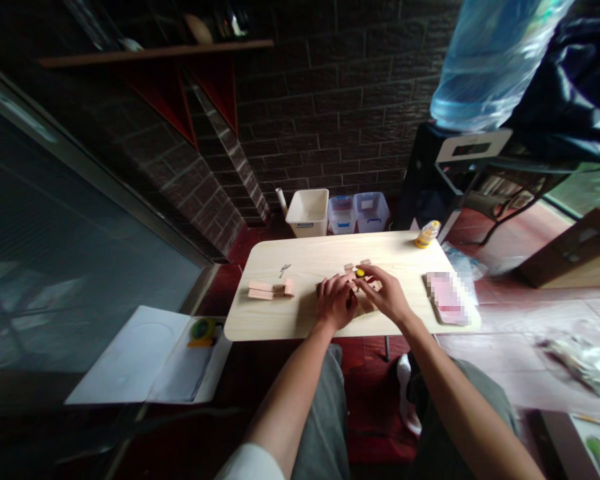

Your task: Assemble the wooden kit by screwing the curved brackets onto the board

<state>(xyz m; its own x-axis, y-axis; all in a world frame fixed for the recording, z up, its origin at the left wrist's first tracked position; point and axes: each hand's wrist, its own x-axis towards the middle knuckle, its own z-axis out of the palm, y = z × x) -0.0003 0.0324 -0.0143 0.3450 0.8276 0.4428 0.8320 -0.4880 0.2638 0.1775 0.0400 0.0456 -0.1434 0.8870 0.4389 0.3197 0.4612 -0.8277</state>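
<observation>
My left hand (336,303) lies over a cluster of pale wooden pieces, its fingers curled down onto them. Beside it, my right hand (386,292) has thumb and index finger closed around a small round yellow-and-black thing (360,273), whose kind I cannot make out. Under both hands a flat wooden piece (364,305) shows partly; the fingers hide most of the rest. Just beyond the fingertips lie small wooden blocks (365,262). To the left, more wooden blocks (261,291) rest on the table (300,250), with small dark metal pieces (285,269) behind them.
A clear bottle with yellow (427,236) stands at the table's back right corner, and a pink item (449,299) lies at the right edge. Plastic bins (307,229) line the wall behind. A water dispenser (425,180) stands back right. An open white case (130,360) sits at left.
</observation>
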